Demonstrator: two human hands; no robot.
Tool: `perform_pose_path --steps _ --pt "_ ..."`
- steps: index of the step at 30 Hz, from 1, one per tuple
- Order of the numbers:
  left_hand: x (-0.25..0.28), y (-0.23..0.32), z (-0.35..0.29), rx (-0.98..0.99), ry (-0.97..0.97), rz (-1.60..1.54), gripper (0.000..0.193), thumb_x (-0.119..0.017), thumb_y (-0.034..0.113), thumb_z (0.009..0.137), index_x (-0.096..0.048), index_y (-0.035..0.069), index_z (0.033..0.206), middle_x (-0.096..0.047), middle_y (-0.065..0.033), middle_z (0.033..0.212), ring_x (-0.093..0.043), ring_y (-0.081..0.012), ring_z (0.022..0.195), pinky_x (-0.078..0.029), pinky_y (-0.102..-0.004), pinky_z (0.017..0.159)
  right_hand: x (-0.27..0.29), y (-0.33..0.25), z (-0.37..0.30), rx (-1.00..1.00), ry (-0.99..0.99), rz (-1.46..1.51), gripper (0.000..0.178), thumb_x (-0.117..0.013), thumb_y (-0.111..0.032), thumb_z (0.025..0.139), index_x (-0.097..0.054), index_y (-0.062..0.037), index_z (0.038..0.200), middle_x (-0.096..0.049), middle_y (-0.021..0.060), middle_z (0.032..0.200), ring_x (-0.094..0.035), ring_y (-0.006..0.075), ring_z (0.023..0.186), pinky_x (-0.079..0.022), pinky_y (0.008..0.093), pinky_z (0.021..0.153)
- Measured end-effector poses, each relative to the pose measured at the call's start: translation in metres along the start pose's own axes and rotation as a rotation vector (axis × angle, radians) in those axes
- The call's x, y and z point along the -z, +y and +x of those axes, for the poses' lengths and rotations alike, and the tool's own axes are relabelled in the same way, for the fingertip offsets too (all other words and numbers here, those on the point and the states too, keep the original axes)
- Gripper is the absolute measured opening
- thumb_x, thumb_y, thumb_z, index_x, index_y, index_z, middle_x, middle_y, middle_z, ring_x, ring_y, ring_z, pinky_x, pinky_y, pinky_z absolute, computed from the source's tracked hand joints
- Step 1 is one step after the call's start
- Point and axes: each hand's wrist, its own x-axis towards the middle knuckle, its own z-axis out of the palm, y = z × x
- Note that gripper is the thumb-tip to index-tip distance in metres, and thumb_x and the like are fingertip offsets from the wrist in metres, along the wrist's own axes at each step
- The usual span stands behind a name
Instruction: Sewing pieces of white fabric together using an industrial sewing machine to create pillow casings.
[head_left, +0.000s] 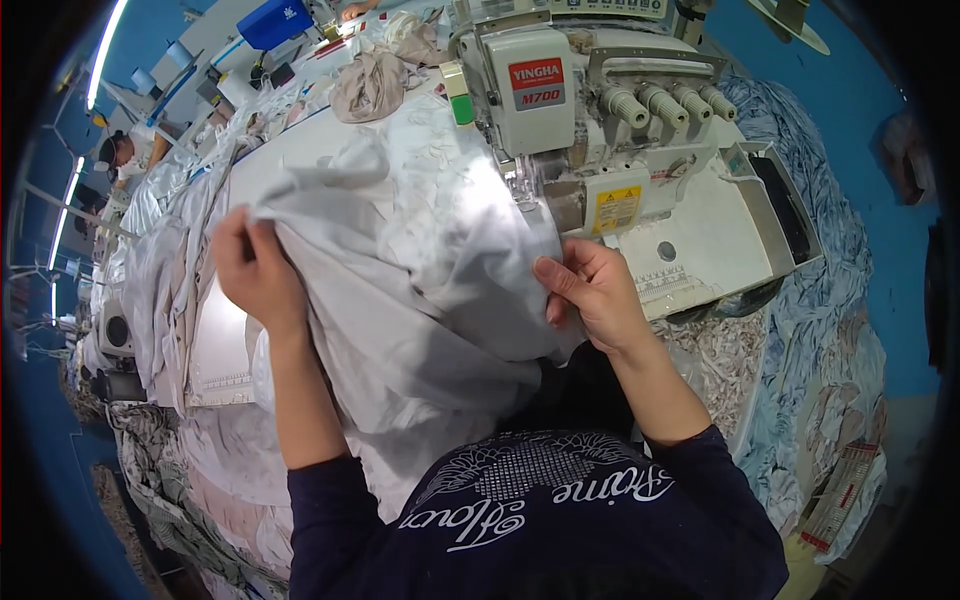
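A large piece of light grey fabric [370, 290] spreads over the machine table and hangs over its front edge toward my lap. My left hand [258, 265] pinches its upper left corner and holds it raised. At the right edge of the cloth, my right hand [590, 290] grips the fabric between thumb and fingers, close to the overlock sewing machine [530, 90]. The cloth runs up to the machine's needle area [522, 185], where a bright lamp shines on it. Whether the presser foot holds the edge is hard to make out.
Thread tension dials [665, 105] line the machine's front. A bunched beige cloth [368, 87] lies behind on the white table [262, 165]. Fabric heaps [805, 340] hang at right, with scraps [722, 365] below the table. A person [125, 155] sits at far left.
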Motion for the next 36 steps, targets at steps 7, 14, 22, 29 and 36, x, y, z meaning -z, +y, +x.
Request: perform_pose_path --steps 7,14,22,29,36 --pt "0.01 0.021 0.052 0.119 0.163 -0.456 0.022 -0.051 0.016 0.094 -0.056 -0.004 0.104 -0.062 -0.0091 0.098 -0.059 -0.0128 0.087 -0.048 -0.025 0.078 0.002 -0.001 0.0 0.003 -0.002 -0.029 0.017 -0.066 -0.016 0.084 -0.057 -0.0031 0.079 -0.056 0.0006 0.065 -0.053 0.0075 0.046 -0.042 0.0188 0.043" --pt "0.017 0.034 0.08 0.163 0.096 -0.475 0.028 -0.052 0.018 0.094 -0.055 -0.003 0.112 -0.063 -0.0099 0.103 -0.061 -0.0142 0.089 -0.049 -0.026 0.079 0.002 -0.003 0.001 -0.001 0.002 -0.045 0.017 -0.067 -0.016 0.083 -0.056 -0.0039 0.077 -0.055 0.0001 0.065 -0.052 0.0081 0.045 -0.04 0.0202 0.041" --pt "0.013 0.02 0.155 -0.007 0.152 -0.294 0.032 -0.057 0.029 0.091 -0.063 0.0 0.105 -0.065 -0.0062 0.097 -0.061 -0.012 0.085 -0.046 -0.0234 0.078 0.001 -0.004 0.0 -0.016 -0.021 -0.039 0.017 -0.067 -0.016 0.083 -0.056 -0.0039 0.078 -0.055 0.0003 0.066 -0.053 0.0082 0.046 -0.04 0.0206 0.04" --pt "-0.012 0.004 0.208 0.004 0.127 -0.146 0.039 -0.059 0.038 0.086 -0.066 0.006 0.106 -0.067 -0.0062 0.098 -0.062 -0.0147 0.088 -0.046 -0.0262 0.081 0.002 -0.006 0.0 -0.016 -0.029 -0.009 0.019 -0.067 -0.015 0.083 -0.054 -0.0049 0.073 -0.055 0.0002 0.065 -0.053 0.0082 0.046 -0.04 0.0198 0.04" --pt "-0.024 -0.047 0.312 -0.189 0.149 0.16 0.058 -0.052 0.06 0.08 -0.066 0.011 0.11 -0.067 -0.0089 0.104 -0.061 -0.0225 0.099 -0.043 -0.0316 0.089 0.0 -0.012 -0.001 -0.035 -0.024 -0.017 0.021 -0.068 -0.015 0.082 -0.053 -0.0063 0.07 -0.054 -0.0004 0.062 -0.052 0.0083 0.045 -0.039 0.0195 0.04"
